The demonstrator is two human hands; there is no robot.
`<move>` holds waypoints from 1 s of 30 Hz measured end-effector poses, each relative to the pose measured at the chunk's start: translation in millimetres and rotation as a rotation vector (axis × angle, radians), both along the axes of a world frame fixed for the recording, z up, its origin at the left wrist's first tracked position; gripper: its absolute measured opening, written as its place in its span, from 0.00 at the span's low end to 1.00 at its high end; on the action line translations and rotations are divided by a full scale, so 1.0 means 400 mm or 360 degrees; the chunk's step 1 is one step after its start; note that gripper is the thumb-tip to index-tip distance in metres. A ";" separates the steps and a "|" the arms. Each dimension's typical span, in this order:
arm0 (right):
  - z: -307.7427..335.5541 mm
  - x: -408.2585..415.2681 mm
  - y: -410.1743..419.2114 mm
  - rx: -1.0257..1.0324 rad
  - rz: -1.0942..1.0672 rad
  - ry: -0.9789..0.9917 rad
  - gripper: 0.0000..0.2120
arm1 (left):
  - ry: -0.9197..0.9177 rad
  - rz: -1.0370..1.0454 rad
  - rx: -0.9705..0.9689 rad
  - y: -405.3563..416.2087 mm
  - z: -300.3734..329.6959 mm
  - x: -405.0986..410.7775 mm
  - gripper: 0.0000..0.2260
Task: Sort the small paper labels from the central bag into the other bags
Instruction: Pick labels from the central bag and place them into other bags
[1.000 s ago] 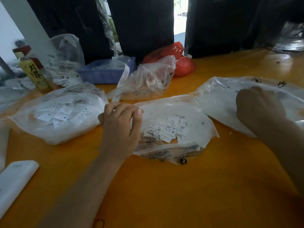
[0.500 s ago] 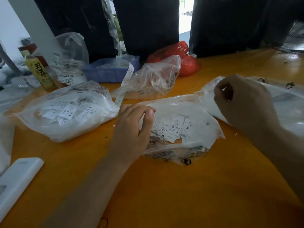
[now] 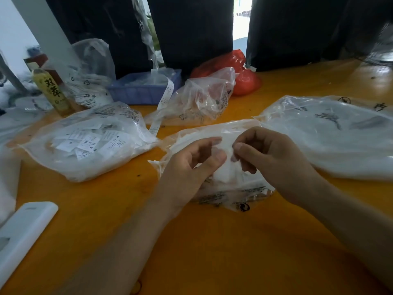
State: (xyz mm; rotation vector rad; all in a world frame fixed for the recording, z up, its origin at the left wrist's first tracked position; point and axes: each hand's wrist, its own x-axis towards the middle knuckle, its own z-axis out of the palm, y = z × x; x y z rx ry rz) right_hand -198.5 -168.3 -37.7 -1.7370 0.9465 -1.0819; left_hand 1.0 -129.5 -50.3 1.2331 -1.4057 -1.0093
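We see the central bag [image 3: 214, 133] lying on the orange table [image 3: 212, 248], its clear plastic crumpled under both hands. Above its middle the left hand [image 3: 187, 171] and right hand [image 3: 268, 158] meet over a small white wad of paper labels [image 3: 222, 173]; motion blur hides the print. The left fingers [image 3: 209, 141] and thumb close on the wad's left side, and the right fingers [image 3: 240, 146] pinch its upper right edge. To the left lies a bag of labels [image 3: 85, 145] marked S and M, well apart from the hands. To the right a large clear bag [image 3: 331, 135] lies flat. Behind, we note a crumpled bag [image 3: 197, 101], a blue tray [image 3: 142, 90] and a red bag [image 3: 244, 77].
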 end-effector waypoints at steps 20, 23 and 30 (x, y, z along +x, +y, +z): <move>-0.008 0.007 0.002 0.0098 -0.0020 0.0265 0.08 | 0.0601 0.0140 0.0103 -0.003 0.001 -0.003 0.09; 0.006 -0.005 -0.014 0.0017 -0.0255 0.0375 0.08 | 0.0686 0.0162 0.0131 -0.006 0.002 0.004 0.07; 0.058 -0.177 -0.115 -0.0784 -0.1163 0.1194 0.14 | 0.0679 0.0181 0.0232 -0.005 0.003 0.003 0.06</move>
